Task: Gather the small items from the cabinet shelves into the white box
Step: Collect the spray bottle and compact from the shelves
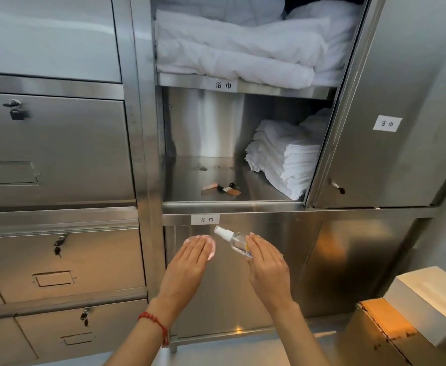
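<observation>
My left hand [187, 262] holds a small round pink item [211, 247], mostly hidden under the palm, in front of the lower cabinet door. Beside it, my right hand [266, 268] holds a clear spray bottle [233, 240] with a white nozzle pointing up-left. On the middle shelf [216, 204] above lie several small items [223, 188]: pinkish and orange pieces and dark bits, near the front edge. The white box [428, 299] sits at the lower right on a brown carton, well to the right of both hands.
A stack of folded white towels [285, 159] fills the right side of the middle shelf, bulky white linen [243, 46] the shelf above. The open steel door [391, 122] stands at right. Locked steel drawers [55, 159] line the left. A brown carton [375, 336] sits under the box.
</observation>
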A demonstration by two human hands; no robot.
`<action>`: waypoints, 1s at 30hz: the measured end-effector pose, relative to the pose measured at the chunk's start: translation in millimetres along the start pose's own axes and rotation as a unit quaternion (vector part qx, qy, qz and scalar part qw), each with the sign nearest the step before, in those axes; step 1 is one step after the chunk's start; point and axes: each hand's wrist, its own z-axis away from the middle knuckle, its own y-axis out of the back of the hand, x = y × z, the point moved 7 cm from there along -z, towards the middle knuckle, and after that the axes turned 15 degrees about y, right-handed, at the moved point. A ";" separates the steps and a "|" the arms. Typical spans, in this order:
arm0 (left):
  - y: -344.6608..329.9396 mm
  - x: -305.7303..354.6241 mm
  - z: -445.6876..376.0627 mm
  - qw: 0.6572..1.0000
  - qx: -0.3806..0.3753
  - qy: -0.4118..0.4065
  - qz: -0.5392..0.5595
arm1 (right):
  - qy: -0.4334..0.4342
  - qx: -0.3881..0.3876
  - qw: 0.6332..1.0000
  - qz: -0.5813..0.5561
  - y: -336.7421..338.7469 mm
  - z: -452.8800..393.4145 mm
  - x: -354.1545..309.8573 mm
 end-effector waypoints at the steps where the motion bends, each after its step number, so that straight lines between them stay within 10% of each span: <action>1: -5.2 -0.1 -7.1 1.000 0.004 0.000 0.001 | 0.004 0.002 1.000 0.000 -6.8 -4.0 7.1; 30: -164.2 -16.7 -217.9 0.999 0.007 0.013 -0.039 | 0.003 0.005 1.000 -0.022 -174.1 -104.0 204.0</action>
